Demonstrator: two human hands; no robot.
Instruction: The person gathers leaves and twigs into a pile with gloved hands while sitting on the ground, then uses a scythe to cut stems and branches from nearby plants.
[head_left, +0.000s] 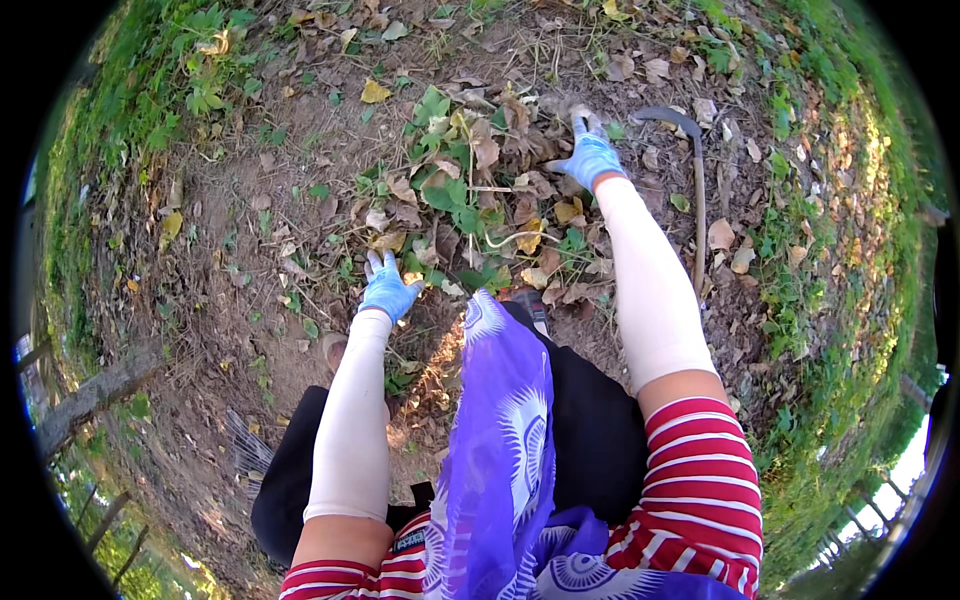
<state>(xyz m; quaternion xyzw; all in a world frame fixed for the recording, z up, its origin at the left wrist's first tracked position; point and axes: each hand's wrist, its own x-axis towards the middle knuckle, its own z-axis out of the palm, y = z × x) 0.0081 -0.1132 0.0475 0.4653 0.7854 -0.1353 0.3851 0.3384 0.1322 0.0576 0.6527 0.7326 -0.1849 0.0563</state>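
My left hand (389, 289), in a blue glove with pale fingertips, rests at the near left edge of a loose heap of dry leaves and green weeds (457, 196). Its fingers are apart and nothing shows in them. On the far right side of the heap is my right hand (589, 156), gloved alike, fingers spread against the leaves. Its fingertips look blurred and dusty. To the right of that hand, a sickle (699, 180) lies on the soil, its curved dark blade at the far end and its wooden handle towards me.
Brown soil (225, 225) with scattered leaves surrounds the heap. Green plants (180, 97) grow at the far left and along the right side. A tree trunk (97, 401) stands at the left rim. A bundle of thin pale bristles (250, 450) lies beside my left knee. A purple scarf (499, 420) hangs before me.
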